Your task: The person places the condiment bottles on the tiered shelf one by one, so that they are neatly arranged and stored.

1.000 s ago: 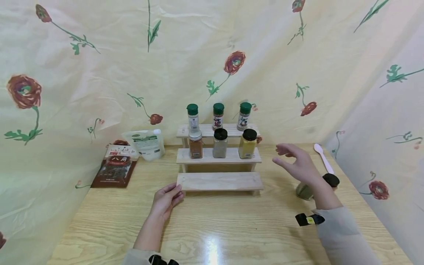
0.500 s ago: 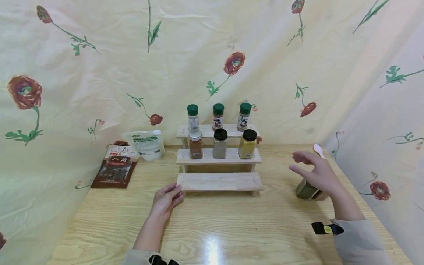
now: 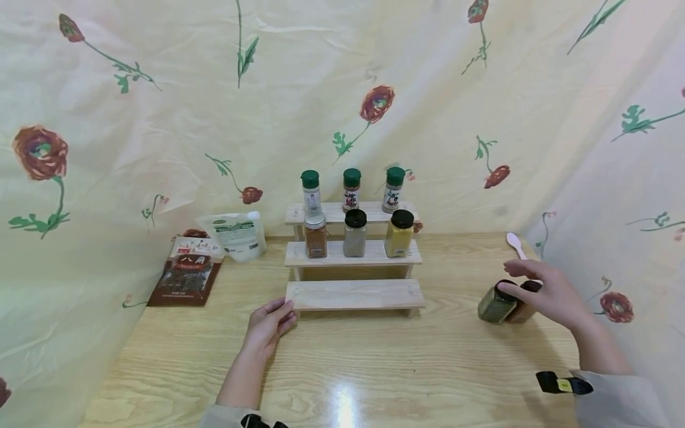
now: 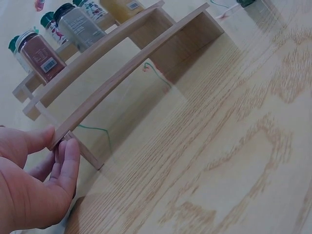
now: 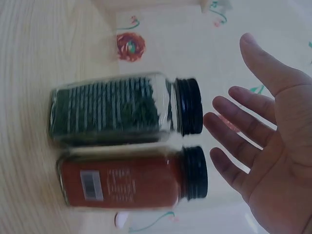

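Note:
My left hand [image 3: 267, 330] pinches the left end of the lowest step of a wooden tiered rack [image 3: 355, 294], thumb on top and fingers beneath, as the left wrist view shows. Over two black-lidded spice jars at the right, my right hand [image 3: 553, 291] hovers with its fingers spread. One jar of green dried herbs [image 5: 112, 109] and one jar of reddish-brown powder [image 5: 131, 180] stand side by side; in the right wrist view the fingertips are close to their lids. On the rack's middle step are jars of brown [image 3: 316, 239], grey [image 3: 355, 238] and yellow powder [image 3: 398, 238].
Three green-capped shakers [image 3: 351, 190] stand on the top step. To the left lie a brown spice packet [image 3: 187, 270] and a white spouted pouch [image 3: 235, 235]. A white spoon [image 3: 515, 244] lies behind the right-hand jars. Flowered cloth [image 3: 428, 89] hangs behind the table.
My right hand has moved right and down from beside the rack to above the two jars. My left hand keeps its grip on the rack's lowest step.

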Motion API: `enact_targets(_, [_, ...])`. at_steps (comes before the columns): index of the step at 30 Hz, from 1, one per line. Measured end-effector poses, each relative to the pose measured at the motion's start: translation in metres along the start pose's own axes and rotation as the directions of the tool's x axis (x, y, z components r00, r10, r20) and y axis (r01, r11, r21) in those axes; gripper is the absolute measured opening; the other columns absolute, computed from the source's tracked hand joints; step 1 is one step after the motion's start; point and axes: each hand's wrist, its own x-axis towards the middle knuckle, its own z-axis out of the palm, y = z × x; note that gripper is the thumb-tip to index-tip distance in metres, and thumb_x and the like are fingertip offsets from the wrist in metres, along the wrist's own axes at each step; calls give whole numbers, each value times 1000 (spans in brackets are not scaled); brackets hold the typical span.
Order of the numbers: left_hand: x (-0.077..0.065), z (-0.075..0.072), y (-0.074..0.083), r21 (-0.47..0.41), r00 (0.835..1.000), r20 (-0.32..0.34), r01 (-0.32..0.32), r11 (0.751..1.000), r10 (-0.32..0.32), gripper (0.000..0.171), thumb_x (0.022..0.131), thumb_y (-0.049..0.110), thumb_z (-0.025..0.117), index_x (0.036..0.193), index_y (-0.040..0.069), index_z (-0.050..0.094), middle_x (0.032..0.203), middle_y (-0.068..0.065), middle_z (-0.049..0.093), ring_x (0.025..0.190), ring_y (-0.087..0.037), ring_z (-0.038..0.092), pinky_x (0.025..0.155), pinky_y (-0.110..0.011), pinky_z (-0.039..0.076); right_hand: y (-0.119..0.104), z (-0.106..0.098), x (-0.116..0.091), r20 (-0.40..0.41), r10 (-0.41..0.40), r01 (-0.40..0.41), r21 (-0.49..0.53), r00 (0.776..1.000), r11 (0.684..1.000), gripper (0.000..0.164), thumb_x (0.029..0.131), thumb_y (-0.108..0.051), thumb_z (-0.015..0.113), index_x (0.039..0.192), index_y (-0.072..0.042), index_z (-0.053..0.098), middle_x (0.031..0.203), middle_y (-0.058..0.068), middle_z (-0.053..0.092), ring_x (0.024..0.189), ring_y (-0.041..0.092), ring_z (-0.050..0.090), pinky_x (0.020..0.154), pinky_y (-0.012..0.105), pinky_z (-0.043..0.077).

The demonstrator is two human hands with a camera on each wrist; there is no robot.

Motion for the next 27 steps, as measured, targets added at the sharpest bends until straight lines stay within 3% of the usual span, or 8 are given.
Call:
enact_targets(7, [-1, 0, 1, 2, 1000, 4, -3, 1000, 3, 45, 98, -1, 64, 136, -17, 46, 97, -9, 61, 81, -13, 66, 81, -23, 62, 7, -5, -7, 41, 15, -15, -16, 999, 1000, 43, 88, -20, 82, 122, 3, 67, 117, 25, 68, 106, -22, 38, 81, 0, 36])
enact_targets(10, [0, 0, 1, 2, 1000, 3, -5, 1000, 5, 45, 98, -1, 64, 135, -17, 46, 97, -9, 61, 81, -13, 66, 81, -23, 62, 10, -4, -7, 57, 31, -29, -49, 998, 998, 45, 88, -23, 82, 123, 1, 68, 118, 23, 68, 107, -19, 41, 84, 12, 45])
enact_targets(14, [0, 0, 1, 1, 1000, 7, -4, 1000, 4, 46, 98, -1, 64, 136, -17, 45, 96, -9, 61, 80, -13, 65, 81, -23, 62, 12, -2, -8, 86, 62, -54, -95, 994, 994, 48, 88, -27, 82, 125, 0, 67, 121, 23, 67, 114, 17, 56, 87, 49, 50])
enact_targets(17, [-1, -1, 0, 1, 1000, 8, -2, 1000, 2, 46, 98, 0, 64, 136, -17, 45, 94, -8, 62, 79, -12, 66, 81, -23, 62, 13, -1, -8, 114, 76, -64, -102, 991, 993, 51, 88, -28, 82, 127, 1, 65, 124, 26, 65, 116, 46, 53, 84, 63, 47])
enact_targets(23, [0, -1, -1, 6, 1000, 8, -11, 1000, 11, 45, 98, -1, 64, 135, -17, 46, 95, -9, 61, 81, -14, 65, 81, -24, 63, 16, 1, -4, 161, 75, -56, -121, 984, 991, 57, 88, -31, 82, 129, 2, 63, 124, 29, 62, 113, 51, 56, 82, 63, 50])
enact_targets(27, [0, -1, -1, 7, 1000, 11, -9, 1000, 8, 43, 98, -1, 64, 134, -17, 46, 94, -8, 61, 81, -14, 65, 80, -24, 63, 19, 3, -1, 195, 82, -54, -143, 977, 988, 63, 84, -35, 84, 129, 3, 63, 120, 27, 64, 105, 47, 61, 77, 53, 55])
